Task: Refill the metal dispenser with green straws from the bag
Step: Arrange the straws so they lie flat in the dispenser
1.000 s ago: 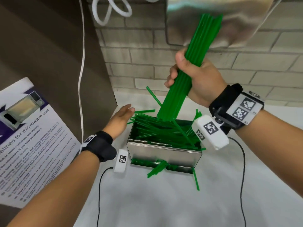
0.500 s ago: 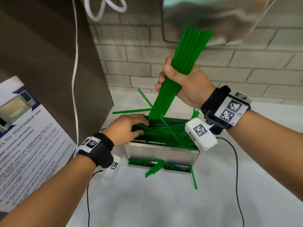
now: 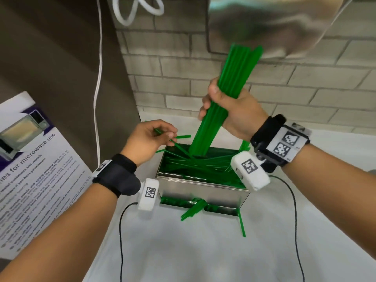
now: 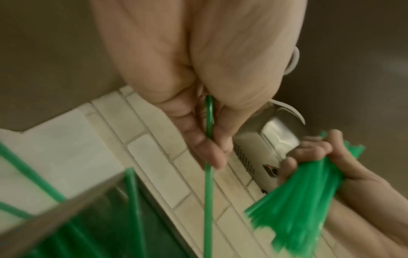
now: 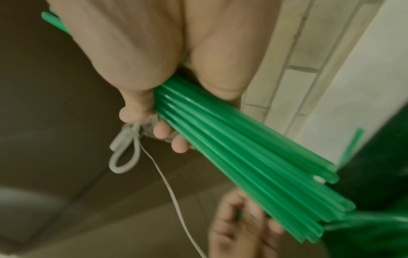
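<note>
1. A printed poster stood at the left edge. The words "for microwave use" were legible on it, with the start of the heading cut off by the frame. The smaller lines beneath were too blurred to read.
2. Square black-and-white code tags sat on the wrist bands and on the white camera housings. They carried no readable text.
3. The right hand had its fingers and thumb wrapped tight round a bundle of green straws. The bundle was tilted, with its lower ends dipping into the open top of the metal dispenser.
4. The left hand pinched a single straw between thumb and fingertips, just beside the dispenser's left rim.
5. The dispenser stood on the white counter against the brick wall. Loose straws lay criss-crossed inside it, and several poked out of the front slot onto the counter.
6. The bag could not be identified in any view.
7. A shiny metal fixture on the wall was cut off at the top. Both wrist views were motion-blurred.
8. The right wrist camera hid the dispenser's right rear corner.
</note>
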Demonstrator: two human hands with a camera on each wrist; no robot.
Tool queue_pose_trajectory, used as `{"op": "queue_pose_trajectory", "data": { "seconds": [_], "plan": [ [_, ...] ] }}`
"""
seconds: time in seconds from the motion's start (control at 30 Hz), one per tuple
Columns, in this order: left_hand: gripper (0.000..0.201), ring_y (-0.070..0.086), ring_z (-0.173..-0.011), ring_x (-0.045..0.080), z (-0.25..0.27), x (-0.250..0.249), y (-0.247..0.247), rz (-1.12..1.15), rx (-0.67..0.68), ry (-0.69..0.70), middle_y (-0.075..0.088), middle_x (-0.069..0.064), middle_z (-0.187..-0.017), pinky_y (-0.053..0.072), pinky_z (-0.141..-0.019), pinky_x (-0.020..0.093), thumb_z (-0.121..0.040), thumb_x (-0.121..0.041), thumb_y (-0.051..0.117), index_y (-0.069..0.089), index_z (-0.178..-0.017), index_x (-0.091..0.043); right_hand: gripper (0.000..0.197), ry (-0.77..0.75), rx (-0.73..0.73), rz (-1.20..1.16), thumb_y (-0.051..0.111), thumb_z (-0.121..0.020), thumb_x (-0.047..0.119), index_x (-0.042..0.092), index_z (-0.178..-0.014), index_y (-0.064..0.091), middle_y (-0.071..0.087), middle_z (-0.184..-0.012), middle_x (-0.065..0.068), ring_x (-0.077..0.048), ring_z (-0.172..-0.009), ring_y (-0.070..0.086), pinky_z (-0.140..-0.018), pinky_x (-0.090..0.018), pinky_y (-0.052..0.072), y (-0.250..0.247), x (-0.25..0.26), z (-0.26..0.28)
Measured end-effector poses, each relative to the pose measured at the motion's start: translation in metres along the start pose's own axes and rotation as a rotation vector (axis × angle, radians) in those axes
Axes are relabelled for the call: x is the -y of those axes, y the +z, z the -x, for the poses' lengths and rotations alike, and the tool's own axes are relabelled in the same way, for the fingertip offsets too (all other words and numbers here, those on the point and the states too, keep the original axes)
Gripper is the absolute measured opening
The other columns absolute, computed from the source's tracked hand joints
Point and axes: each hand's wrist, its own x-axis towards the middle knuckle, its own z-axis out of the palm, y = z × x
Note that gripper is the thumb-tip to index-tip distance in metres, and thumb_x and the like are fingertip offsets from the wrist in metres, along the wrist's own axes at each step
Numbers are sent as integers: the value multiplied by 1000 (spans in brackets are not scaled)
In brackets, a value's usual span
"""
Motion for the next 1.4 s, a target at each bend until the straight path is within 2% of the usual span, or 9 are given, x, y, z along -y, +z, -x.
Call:
{"op": "queue_pose_trajectory", "data": {
  "seconds": [0.1,0.23,0.37,0.53,0.67,0.93,1.07,1.27,1.4],
  "plan": [
    [17,72,-96,35,17,13,-14,-43,63,-107,64,24,-97,60,-88,37,-94,17,52,60,-97,2,9,-82,-20,-39,50,-102,11,10,-94,52,57,-77,-14,-33,-80,60,-88,-52,51,-8,22,-5],
    [34,73,-96,34,36,16,-6,26,74,-92,57,24,-100,60,-85,42,-96,18,44,41,-113,-10,8,-9,155,418,58,-99,14,8,-93,56,69,-88,-26,-45,-89,70,-89,-57,55,4,-8,-12],
    [41,72,-90,40,44,14,-7,94,-39,-66,63,31,-98,62,-79,41,-90,19,59,45,-112,-13,13,231,328,871,66,-95,24,15,-93,56,76,-87,-9,-25,-82,75,-88,-45,58,13,-54,-15],
    [30,74,-90,25,55,14,-33,-56,-84,-7,77,12,-90,60,-79,27,-81,11,73,55,-104,1,11,409,499,1372,65,-93,34,27,-96,58,76,-83,2,-17,-76,73,-84,-36,58,5,-71,-15],
    [24,74,-82,22,60,11,-54,102,-129,48,77,12,-87,61,-79,29,-83,15,64,57,-94,-5,58,511,591,1679,74,-80,53,11,-119,63,71,-102,-5,-24,-93,67,-82,-30,54,4,-80,-15],
    [15,73,-79,24,64,4,-59,143,26,111,74,21,-87,60,-77,32,-78,13,64,61,-90,7,87,508,501,1595,88,-66,44,16,-140,51,63,-129,-8,-26,-112,62,-90,-30,50,0,-75,-5],
    [13,75,-85,26,56,-5,-43,122,53,128,75,22,-90,60,-79,29,-79,16,65,65,-88,7,79,421,477,1489,91,-65,33,27,-133,52,64,-125,-4,-21,-103,62,-86,-29,49,1,-72,0],
    [9,75,-96,26,38,-18,-28,-105,-58,79,79,8,-93,59,-87,29,-85,12,69,69,-88,4,56,538,410,1230,81,-73,-1,17,-124,65,72,-107,2,-21,-99,69,-92,-39,56,-20,-40,-14],
    [9,76,-92,17,31,-35,-24,-129,-88,108,79,6,-93,58,-84,23,-86,10,70,71,-87,1,36,474,291,1213,69,-80,-5,15,-110,72,73,-98,0,-24,-92,71,-91,-42,57,-40,-14,-8]
  ]
}}
